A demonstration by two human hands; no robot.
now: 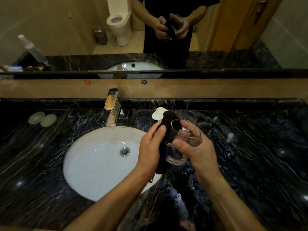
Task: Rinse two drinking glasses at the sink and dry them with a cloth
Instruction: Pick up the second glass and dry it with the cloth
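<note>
Drinking glass, held (180, 142): clear, thick-based tumbler, tilted with its mouth up and away from the viewer and its base low, above the counter's wet front right of the basin; gripped around its wall. Cloth (168, 130): dark, near-black, bunched lengthwise, one end pushed into the held glass's mouth, the rest trailing down along the glass's left side to a loose tail below its base. Second drinking glass (189, 116): clear, upright on the dark marble counter just behind the held one, near the backsplash; contents cannot be told.
</note>
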